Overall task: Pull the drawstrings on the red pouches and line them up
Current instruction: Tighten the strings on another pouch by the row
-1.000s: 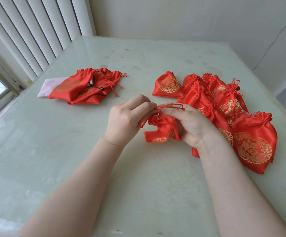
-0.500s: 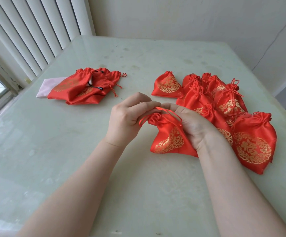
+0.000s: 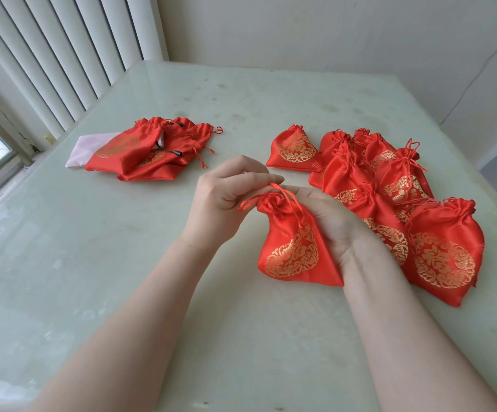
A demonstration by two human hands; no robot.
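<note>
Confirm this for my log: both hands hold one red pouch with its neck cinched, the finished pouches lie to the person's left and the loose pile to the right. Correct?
Sides are swapped. In the head view the finished pouches lie to the person's right and the loose pile to the left. The rest holds: left hand and right hand hold one cinched pouch.

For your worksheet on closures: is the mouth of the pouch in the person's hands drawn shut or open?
Drawn shut: the pouch has its neck bunched into tight gathers, cord loops pulled out, left hand pinching one.
</note>
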